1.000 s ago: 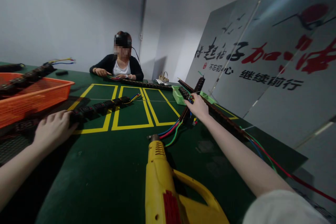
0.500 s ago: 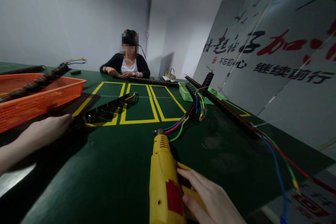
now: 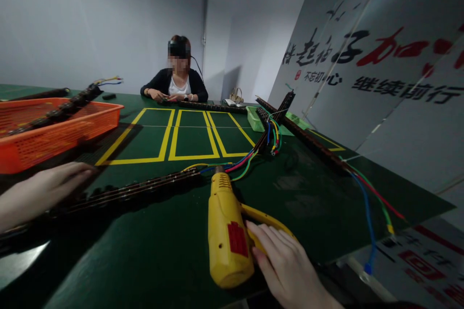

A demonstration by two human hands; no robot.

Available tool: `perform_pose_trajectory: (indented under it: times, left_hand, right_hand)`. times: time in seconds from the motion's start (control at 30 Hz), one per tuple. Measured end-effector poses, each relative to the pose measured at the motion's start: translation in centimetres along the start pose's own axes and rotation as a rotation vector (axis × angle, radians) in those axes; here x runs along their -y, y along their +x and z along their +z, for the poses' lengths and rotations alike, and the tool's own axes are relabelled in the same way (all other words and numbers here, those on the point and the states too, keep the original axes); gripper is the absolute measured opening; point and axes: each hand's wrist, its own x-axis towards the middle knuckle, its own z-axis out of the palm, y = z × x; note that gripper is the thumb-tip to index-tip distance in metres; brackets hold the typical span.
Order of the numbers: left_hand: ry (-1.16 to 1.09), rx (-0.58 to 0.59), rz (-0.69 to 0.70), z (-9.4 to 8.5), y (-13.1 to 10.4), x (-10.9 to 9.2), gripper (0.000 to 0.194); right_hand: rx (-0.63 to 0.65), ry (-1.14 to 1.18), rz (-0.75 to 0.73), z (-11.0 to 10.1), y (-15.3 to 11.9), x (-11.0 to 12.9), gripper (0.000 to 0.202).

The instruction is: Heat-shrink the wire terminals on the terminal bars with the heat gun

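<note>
A yellow heat gun [image 3: 226,224] with a red label lies on the green table, its nozzle pointing away from me. My right hand [image 3: 286,260] is closed round its handle. Along the table to its left runs a dark segmented cable chain [image 3: 141,188], with yellow and blue wires at its right end near the nozzle. My left hand [image 3: 47,190] is just above the chain's left part, fingers stretched out, apparently not wrapped round it. Blue, red and green wires [image 3: 244,166] pass by the nozzle from another chain [image 3: 264,137].
An orange basket [image 3: 65,140] with a chain across it stands at left, a green basket [image 3: 255,119] at back right. A long chain [image 3: 315,142] with loose wires lies along the right. Yellow tape [image 3: 194,158] marks the table [image 3: 155,251]. A person [image 3: 177,75] sits opposite.
The chain by my left hand has come nearer and now lies across the table up to the nozzle. My left hand has loosened from it. My right hand stays at the heat gun.
</note>
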Motion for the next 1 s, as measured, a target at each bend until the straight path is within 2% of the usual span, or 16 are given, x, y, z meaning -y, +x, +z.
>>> perform_pose_trajectory:
  times: [0.07, 0.17, 0.2, 0.27, 0.37, 0.5, 0.67, 0.77, 0.87, 0.93, 1.0]
  left_hand:
    - [-0.065, 0.075, 0.110, 0.1, -0.6, -5.2, 0.053]
    - [0.015, 0.026, 0.318, 1.8, -1.5, -12.1, 0.062]
    - [0.063, -0.024, 0.355, 2.5, -1.7, -13.7, 0.063]
    - [0.158, -0.093, 0.417, 3.6, -1.7, -15.3, 0.057]
    - [0.205, -0.149, 0.496, 4.2, -1.3, -14.7, 0.049]
    - [0.148, -0.162, 0.560, 3.5, -0.7, -11.6, 0.045]
    - [0.071, -0.078, 0.592, 1.9, -0.5, -8.6, 0.039]
    - [0.048, 0.002, 0.597, 1.0, -0.4, -7.8, 0.036]
    - [0.056, 0.018, 0.570, 0.8, -0.3, -7.4, 0.036]
    - [0.055, -0.017, 0.559, 1.1, -0.3, -7.4, 0.037]
    - [0.032, -0.102, 0.568, 1.5, -0.4, -7.6, 0.039]
  right_hand:
    - [-0.001, 0.024, 0.062, 0.2, 0.2, 0.2, 0.034]
    - [0.048, 0.050, 0.163, 0.6, 0.4, 0.5, 0.033]
    - [0.065, 0.052, 0.184, 0.7, 0.4, 0.6, 0.033]
    - [0.069, 0.045, 0.198, 0.9, 0.3, 0.7, 0.034]
    - [0.013, 0.010, 0.165, 1.0, -0.1, 0.6, 0.035]
    - [-0.065, -0.035, 0.048, 0.9, -0.8, -0.1, 0.032]
    - [-0.128, -0.041, -0.034, 0.7, -1.7, -0.2, 0.029]
    - [-0.176, -0.023, -0.041, 0.7, -2.1, 0.2, 0.028]
    - [-0.175, 0.019, -0.047, 0.6, -2.2, 0.6, 0.026]
    - [-0.162, 0.054, -0.048, 0.5, -2.2, 0.9, 0.024]
    - [-0.151, 0.089, -0.039, 0.5, -2.1, 1.3, 0.023]
